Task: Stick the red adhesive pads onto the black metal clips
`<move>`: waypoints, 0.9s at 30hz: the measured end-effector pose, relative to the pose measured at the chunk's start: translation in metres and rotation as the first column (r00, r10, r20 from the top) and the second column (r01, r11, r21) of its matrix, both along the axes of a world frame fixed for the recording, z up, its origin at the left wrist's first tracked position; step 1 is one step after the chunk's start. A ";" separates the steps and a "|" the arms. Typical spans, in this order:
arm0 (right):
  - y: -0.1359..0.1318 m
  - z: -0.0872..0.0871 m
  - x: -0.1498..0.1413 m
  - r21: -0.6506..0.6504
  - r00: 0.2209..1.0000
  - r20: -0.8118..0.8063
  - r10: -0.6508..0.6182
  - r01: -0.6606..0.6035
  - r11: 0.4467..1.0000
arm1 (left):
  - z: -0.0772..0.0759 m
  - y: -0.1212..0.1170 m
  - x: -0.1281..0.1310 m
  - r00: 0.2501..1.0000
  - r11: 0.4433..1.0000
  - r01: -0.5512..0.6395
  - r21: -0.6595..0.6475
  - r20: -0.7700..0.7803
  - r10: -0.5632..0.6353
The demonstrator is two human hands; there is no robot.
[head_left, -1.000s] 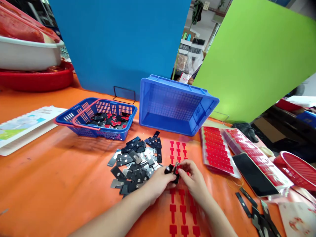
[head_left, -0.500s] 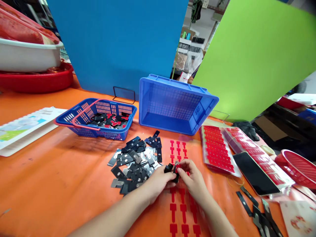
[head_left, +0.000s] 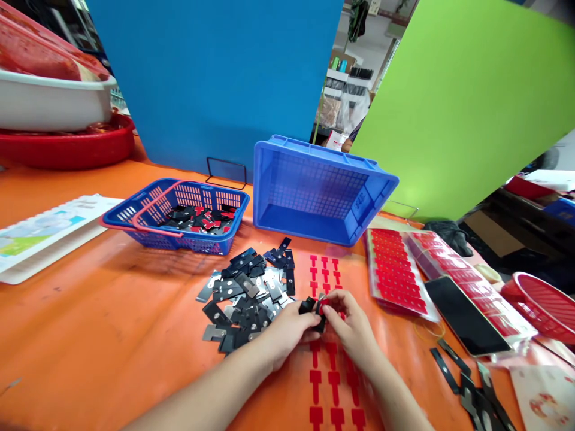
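My left hand (head_left: 287, 330) is closed around small black flat plates (head_left: 307, 305), whose ends stick up between thumb and fingers. Against one of them, my right hand (head_left: 353, 326) pinches a red T-shaped sticker (head_left: 322, 306) between thumb and forefinger. My fingers partly hide both pieces. Below the hands lies a clear sheet with rows of red T-shaped stickers (head_left: 334, 379), running under both wrists and out beyond them. Just left of my left hand spreads a loose pile of black and silver plates (head_left: 251, 293).
A blue basket (head_left: 197, 244) with a pink handle holds black and red pieces. Behind the hands, a blue crate (head_left: 309, 224) rests on its side. Packs of red stickers (head_left: 398, 269), a phone (head_left: 467, 316), loose dark plates (head_left: 476, 395) and a red basket (head_left: 539, 305) lie right.
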State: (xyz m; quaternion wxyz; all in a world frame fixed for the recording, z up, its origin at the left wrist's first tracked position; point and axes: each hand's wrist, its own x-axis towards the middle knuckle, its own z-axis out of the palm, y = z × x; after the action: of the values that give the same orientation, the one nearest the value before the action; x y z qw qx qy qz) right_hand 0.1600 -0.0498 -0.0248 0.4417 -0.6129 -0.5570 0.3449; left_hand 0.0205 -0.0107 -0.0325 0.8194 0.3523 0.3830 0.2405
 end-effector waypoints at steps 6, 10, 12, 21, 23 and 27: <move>0.000 0.000 0.000 0.015 0.999 0.050 0.006 -0.007 1.000 | -0.001 0.000 0.000 1.000 1.000 -0.005 0.012 -0.006 0.005; -0.001 0.001 -0.001 0.027 0.996 0.086 0.000 -0.002 1.000 | -0.001 0.000 0.000 1.000 1.000 -0.013 0.002 -0.007 0.013; -0.001 0.002 -0.002 0.023 0.995 0.097 0.002 -0.004 1.000 | -0.001 0.000 0.000 1.000 1.000 -0.013 0.003 -0.009 0.013; -0.003 0.005 -0.002 0.029 0.992 0.126 0.031 -0.035 0.999 | 0.001 0.001 -0.001 1.000 1.000 -0.007 0.006 0.001 0.007; -0.004 0.006 -0.003 0.033 0.991 0.133 0.032 -0.036 0.999 | 0.001 0.001 -0.001 1.000 1.000 -0.009 0.006 0.005 0.009; -0.004 0.006 -0.002 0.029 0.991 0.131 0.035 -0.039 0.999 | 0.002 -0.001 -0.001 1.000 1.000 -0.014 0.006 -0.003 0.014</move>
State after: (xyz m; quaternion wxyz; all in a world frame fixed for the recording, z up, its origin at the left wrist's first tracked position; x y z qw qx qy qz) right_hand 0.1577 -0.0543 -0.0191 0.4075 -0.6166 -0.6014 0.3034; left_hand 0.0199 -0.0114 -0.0306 0.8159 0.3524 0.3862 0.2469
